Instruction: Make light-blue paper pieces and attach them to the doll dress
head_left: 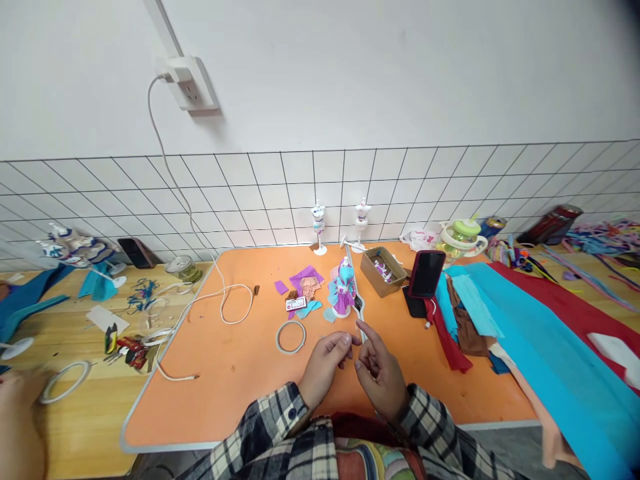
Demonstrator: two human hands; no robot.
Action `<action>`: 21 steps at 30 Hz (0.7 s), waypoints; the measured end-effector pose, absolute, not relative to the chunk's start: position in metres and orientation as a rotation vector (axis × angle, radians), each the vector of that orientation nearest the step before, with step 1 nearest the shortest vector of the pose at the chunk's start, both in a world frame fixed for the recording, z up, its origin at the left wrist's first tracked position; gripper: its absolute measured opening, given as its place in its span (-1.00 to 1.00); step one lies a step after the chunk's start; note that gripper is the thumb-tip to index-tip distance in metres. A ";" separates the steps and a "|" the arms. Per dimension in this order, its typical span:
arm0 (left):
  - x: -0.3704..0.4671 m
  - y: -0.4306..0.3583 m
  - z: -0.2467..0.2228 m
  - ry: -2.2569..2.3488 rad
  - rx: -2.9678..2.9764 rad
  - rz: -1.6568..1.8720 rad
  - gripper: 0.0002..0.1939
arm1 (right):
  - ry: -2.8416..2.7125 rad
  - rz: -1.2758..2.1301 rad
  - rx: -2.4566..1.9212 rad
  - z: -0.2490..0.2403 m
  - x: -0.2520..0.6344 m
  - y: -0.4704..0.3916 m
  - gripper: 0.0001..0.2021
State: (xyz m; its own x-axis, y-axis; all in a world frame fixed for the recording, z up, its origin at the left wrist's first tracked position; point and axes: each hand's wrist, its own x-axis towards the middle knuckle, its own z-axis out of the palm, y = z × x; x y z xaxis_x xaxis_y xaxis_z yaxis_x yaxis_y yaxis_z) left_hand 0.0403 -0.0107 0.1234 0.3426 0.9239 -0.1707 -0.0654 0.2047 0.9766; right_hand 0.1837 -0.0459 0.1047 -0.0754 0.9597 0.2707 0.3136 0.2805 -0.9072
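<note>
Head view shows one figure point(343, 297) already dressed in purple and blue, just beyond the left hand point(323, 363), pinched on what cannot be told, and the right hand point(383, 375), half-curled with thumb and index apart, while two white figures point(319, 219) behind stand skirtless and scraps point(310, 288) seem unused.

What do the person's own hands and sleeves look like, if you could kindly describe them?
Both the left hand and the right hand are bare, with no gloves. The left sleeve and right sleeve are long, in a dark and cream plaid, ending in cuffs at the wrists. A small, round, dark button shows on the left cuff.
</note>
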 end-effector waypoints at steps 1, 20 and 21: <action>0.042 -0.011 0.127 0.965 1.147 0.866 -0.52 | -1.592 0.841 -1.206 0.105 0.183 -0.046 -0.38; 0.036 0.011 0.117 0.973 0.391 0.980 -0.59 | -1.135 1.298 -0.959 0.112 0.199 -0.030 -0.63; 0.034 0.017 0.122 1.005 0.466 1.037 -0.64 | -1.075 1.333 -0.940 0.119 0.205 -0.023 -0.68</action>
